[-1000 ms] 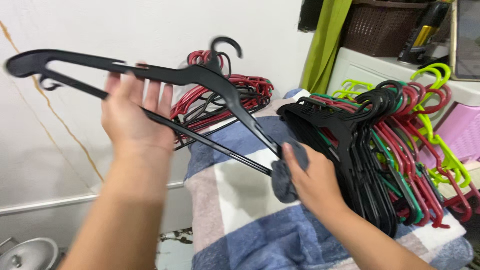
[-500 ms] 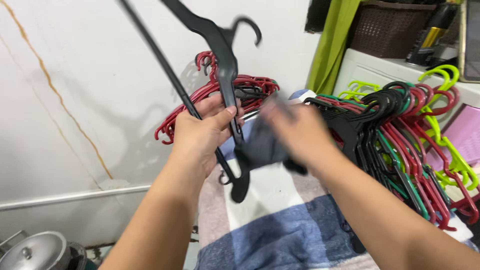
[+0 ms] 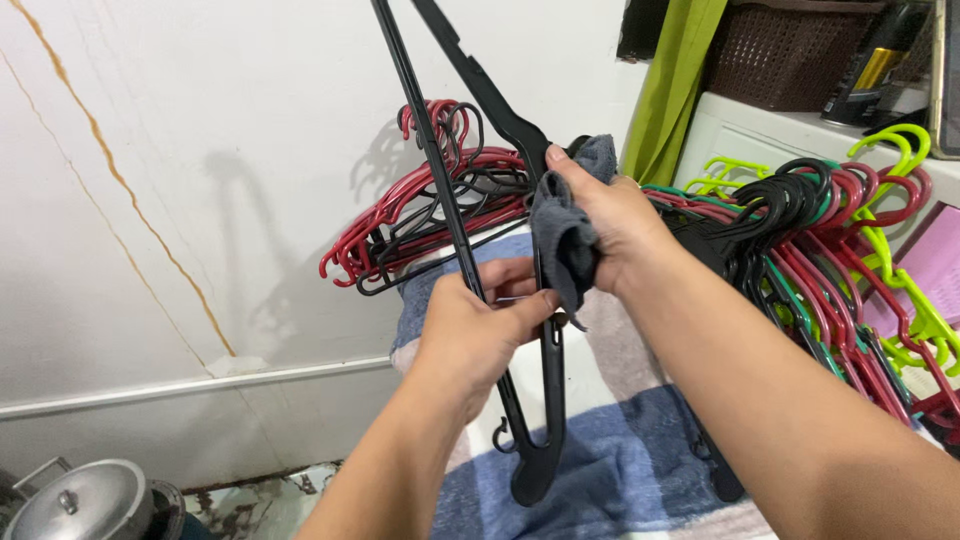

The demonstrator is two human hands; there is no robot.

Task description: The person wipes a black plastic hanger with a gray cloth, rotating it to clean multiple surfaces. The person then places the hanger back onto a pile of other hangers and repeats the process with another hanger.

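Wiping step: my left hand (image 3: 478, 325) grips the black hanger (image 3: 545, 420) upright, my right hand (image 3: 615, 225) pinches the grey cloth (image 3: 562, 235) around its neck. Next stroke probably needs a firm hold below.

Wall (image 3: 150, 250): white, with a thin brown crack running diagonally.
Red hangers (image 3: 420, 215): heap against wall, on striped towel (image 3: 620, 470).
Mixed hangers (image 3: 820, 260): black, red, green, yellow-green; stacked at right.
Pot lid (image 3: 75, 500): metal, lower left.
Brown basket (image 3: 775, 50): upper right.
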